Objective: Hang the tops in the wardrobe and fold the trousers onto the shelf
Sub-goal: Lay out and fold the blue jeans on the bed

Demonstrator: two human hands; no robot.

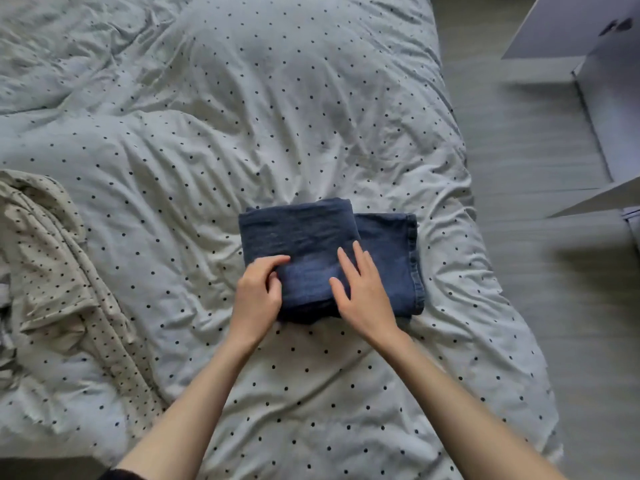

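No legible text, seemingly.

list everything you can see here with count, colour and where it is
jeans: 1, dark blue, folded, on the duvet near its right edge
duvet: 1, pale grey with black dots, covers the bed
dotted garment: 1, beige with black dots, crumpled at the left edge
floor: grey, right of the bed
white panels: white, top right, too cropped to identify
left hand: 1, grips the jeans' near left edge
right hand: 1, flat on top of the jeans
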